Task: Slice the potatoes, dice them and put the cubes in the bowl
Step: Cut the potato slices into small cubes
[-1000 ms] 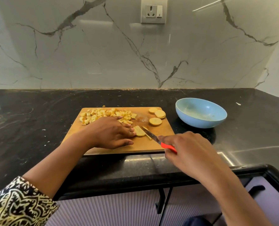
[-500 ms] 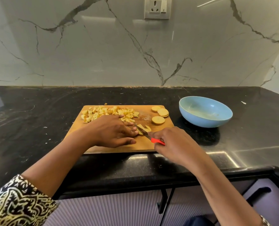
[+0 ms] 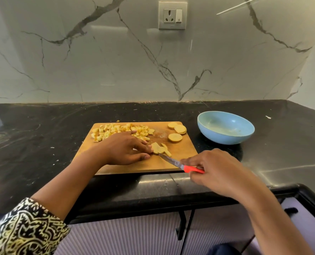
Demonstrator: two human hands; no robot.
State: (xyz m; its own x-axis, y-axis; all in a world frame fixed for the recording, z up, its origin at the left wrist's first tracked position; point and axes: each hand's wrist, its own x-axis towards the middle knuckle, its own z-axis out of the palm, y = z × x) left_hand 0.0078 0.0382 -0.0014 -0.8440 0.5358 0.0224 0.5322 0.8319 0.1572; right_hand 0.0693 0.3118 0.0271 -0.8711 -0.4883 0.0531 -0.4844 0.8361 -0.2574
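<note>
A wooden cutting board (image 3: 182,159) lies on the black counter. A heap of potato cubes (image 3: 119,130) covers its far left. Three round potato slices (image 3: 175,137) lie at its far right. My left hand (image 3: 124,150) lies flat on the board, its fingertips pressing a partly cut slice (image 3: 157,148) with strips beside it. My right hand (image 3: 219,172) grips the red handle of a small knife (image 3: 171,161); the blade tip meets the cut strips. The blue bowl (image 3: 225,129) stands to the right of the board and holds no cubes.
The marble wall with a socket (image 3: 172,15) rises behind the counter. The counter's front edge (image 3: 153,192) runs just below the board. Cabinet fronts with black handles (image 3: 181,225) sit under it.
The knife has drawn back toward me and to the right, out of the slice, leaving more cut strips. My left hand stays on the slice.
</note>
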